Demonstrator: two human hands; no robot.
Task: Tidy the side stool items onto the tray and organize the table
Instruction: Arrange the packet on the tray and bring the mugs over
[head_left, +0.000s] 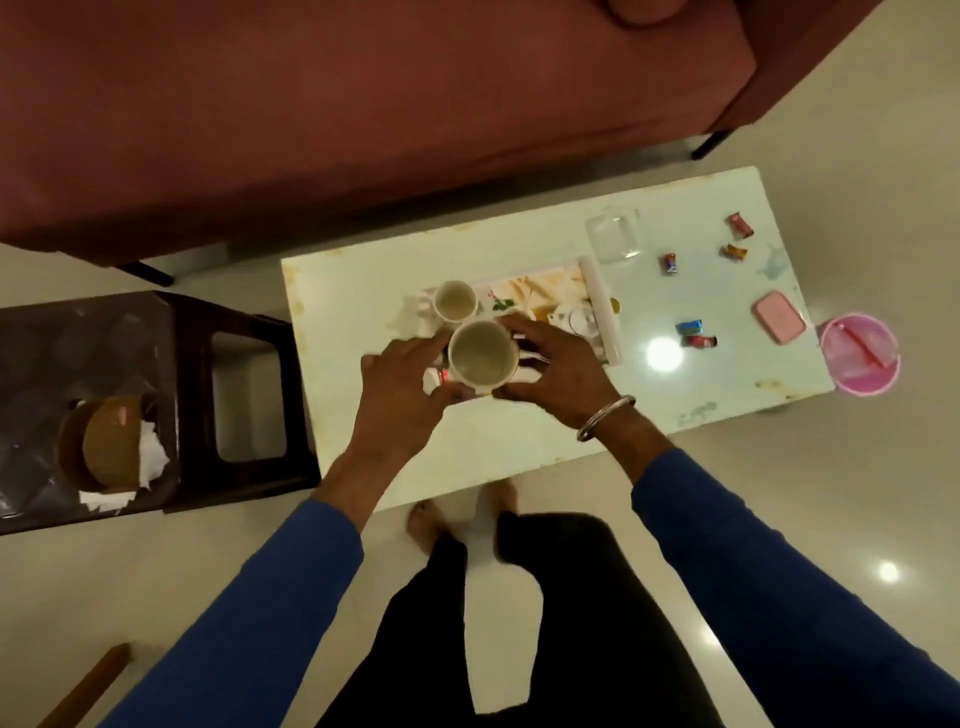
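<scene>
- both hands grasp a cream mug (482, 355) over the near-left part of a white tray (602, 306); the left hand (402, 387) curls round its left side and the right hand (553, 364) round its right side. whether the mug rests on the tray or is held just above it cannot be told.
- the mug's inside looks pale and bare of liquid.
- a second cream mug (455, 301) stands upright on the tray's far-left corner, just beside the held one; it too looks bare inside.
- the tray has a printed floral picture on its floor and lies on the left half of the pale glossy surface (363, 280); a small white piece (579, 318) sits on its right part, too blurred to name.
- a clear glass dish (613, 238) stands near the surface's far edge, just right of the tray, with nothing seen in it.
- wrapped candies (696, 335) lie scattered over the right half of the surface.
- a pink lidded box (779, 317) lies near the right edge.
- a pink bin (860, 353) stands on the floor just past the right edge, holding something pink.
- left of the surface, a dark stool (239, 395) carries a brown paper plate (106, 441) and crumpled white tissue (153, 457).
</scene>
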